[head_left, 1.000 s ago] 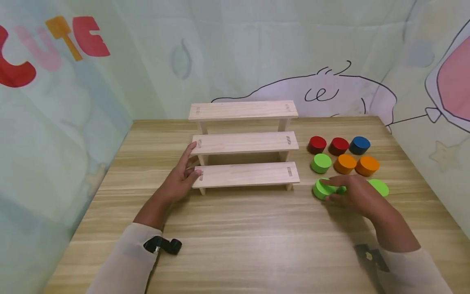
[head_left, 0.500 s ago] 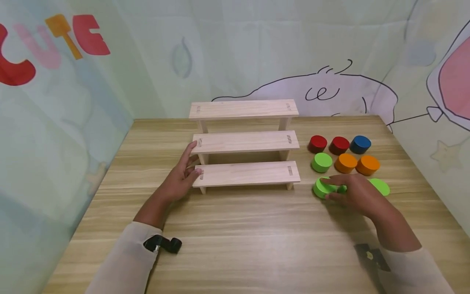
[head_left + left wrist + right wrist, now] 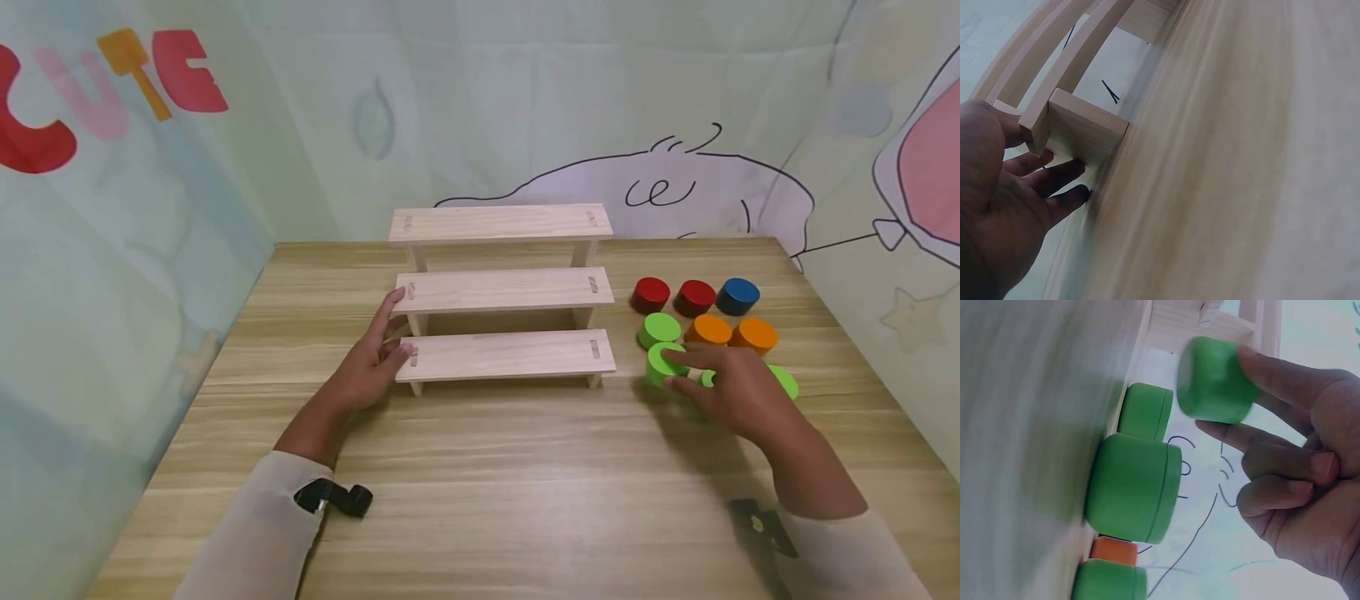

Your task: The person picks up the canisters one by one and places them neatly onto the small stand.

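A three-step wooden shelf [image 3: 504, 290] stands on the table in the head view. My left hand [image 3: 369, 371] holds its left end, thumb on the lowest board and index finger at the middle board. In the left wrist view, the other fingers [image 3: 1060, 181] touch the side of the shelf leg [image 3: 1082, 128]. My right hand [image 3: 738, 387] pinches a green round block [image 3: 663, 365] between thumb and fingers. The right wrist view shows that green block [image 3: 1216, 380] raised off the table. Beside it sit other green blocks [image 3: 1135, 487].
Right of the shelf are two red blocks [image 3: 650, 295], a blue block [image 3: 738, 297], two orange blocks [image 3: 754, 336] and a green block [image 3: 660, 331]. More green blocks [image 3: 785, 381] are partly behind my right hand. A printed cloth [image 3: 480, 100] hangs behind the wooden table [image 3: 480, 500].
My right hand has lifted the green block off the table, moving slightly up and away from me. My left hand stays on the shelf.
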`<move>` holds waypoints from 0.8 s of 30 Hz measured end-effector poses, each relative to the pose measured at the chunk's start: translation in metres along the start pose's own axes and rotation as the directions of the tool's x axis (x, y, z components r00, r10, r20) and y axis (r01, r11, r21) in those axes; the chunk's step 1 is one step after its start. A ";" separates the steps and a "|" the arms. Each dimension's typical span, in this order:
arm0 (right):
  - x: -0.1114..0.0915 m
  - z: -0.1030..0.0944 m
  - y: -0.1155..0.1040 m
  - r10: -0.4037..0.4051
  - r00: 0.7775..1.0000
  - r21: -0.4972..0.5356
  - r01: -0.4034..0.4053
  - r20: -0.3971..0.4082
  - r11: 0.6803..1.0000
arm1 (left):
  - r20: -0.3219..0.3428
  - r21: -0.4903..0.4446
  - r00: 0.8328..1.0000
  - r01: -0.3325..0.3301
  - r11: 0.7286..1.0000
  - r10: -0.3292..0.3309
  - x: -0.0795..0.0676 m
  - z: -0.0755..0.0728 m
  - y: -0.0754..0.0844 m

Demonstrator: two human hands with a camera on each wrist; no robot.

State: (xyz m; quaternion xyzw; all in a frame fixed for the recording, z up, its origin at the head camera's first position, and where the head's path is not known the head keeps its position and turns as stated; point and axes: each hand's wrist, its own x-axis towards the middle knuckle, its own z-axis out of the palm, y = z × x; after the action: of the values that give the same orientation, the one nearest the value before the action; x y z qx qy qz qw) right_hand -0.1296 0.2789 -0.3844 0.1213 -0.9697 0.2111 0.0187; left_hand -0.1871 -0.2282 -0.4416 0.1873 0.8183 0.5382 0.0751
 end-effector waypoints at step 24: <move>0.014 0.002 -0.037 -0.128 0.763 0.048 0.203 -0.634 0.978 | 0.006 0.002 1.000 0.000 1.000 0.000 -0.002 0.000 0.003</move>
State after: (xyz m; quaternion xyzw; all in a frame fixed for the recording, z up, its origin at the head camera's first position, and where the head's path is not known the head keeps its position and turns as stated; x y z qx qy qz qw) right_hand -0.1340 0.2421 -0.3701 0.1300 -0.8799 0.2917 0.3519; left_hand -0.1848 -0.2274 -0.4390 0.1892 0.8186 0.5368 0.0773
